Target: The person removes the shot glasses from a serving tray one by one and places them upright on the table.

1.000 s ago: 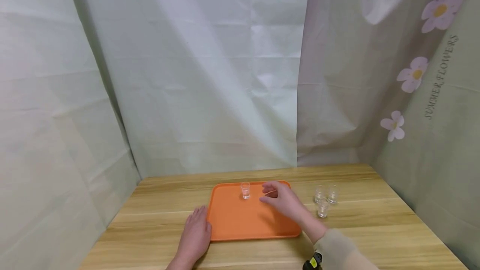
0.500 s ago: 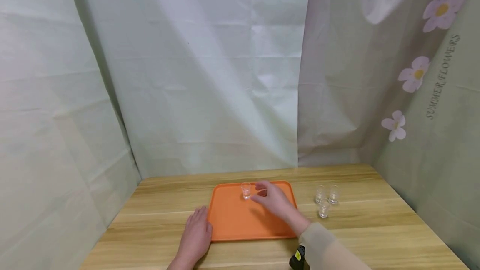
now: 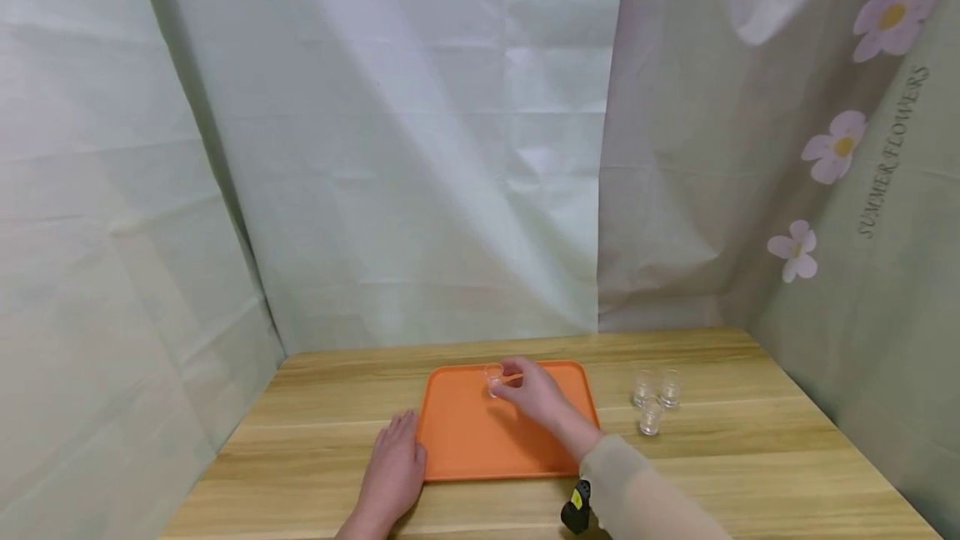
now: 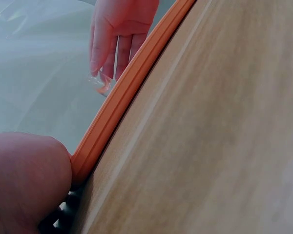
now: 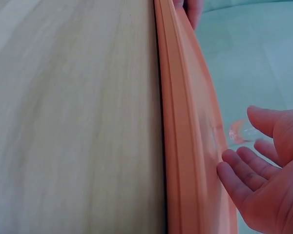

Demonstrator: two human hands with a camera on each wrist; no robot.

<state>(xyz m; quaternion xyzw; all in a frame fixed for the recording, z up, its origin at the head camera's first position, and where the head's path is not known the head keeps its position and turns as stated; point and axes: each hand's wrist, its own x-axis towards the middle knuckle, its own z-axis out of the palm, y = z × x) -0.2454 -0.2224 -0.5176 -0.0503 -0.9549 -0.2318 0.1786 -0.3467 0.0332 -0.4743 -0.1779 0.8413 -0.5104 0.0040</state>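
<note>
A small clear shot glass [image 3: 492, 374] stands on the orange tray [image 3: 472, 448], toward its far edge. My right hand [image 3: 534, 394] reaches over the tray, thumb and index finger parted, their tips right at the glass. In the right wrist view, the glass [image 5: 238, 131] shows just beyond the gap between those fingertips, and the other fingers are loosely bent. My left hand [image 3: 393, 465] lies on the table with straight fingers, its thumb side against the tray's left edge. The left wrist view shows that hand [image 4: 27, 178] against the tray's rim [image 4: 110, 114].
Several more shot glasses [image 3: 650, 419] stand grouped on the wooden table [image 3: 757, 473], right of the tray. A pale curtain [image 3: 420, 190] hangs behind the table and along both sides. A dark device [image 3: 577, 507] sits by the right sleeve.
My right hand has moved left over the tray until its fingertips are at the glass. The left hand, the tray and the glasses have stayed in place.
</note>
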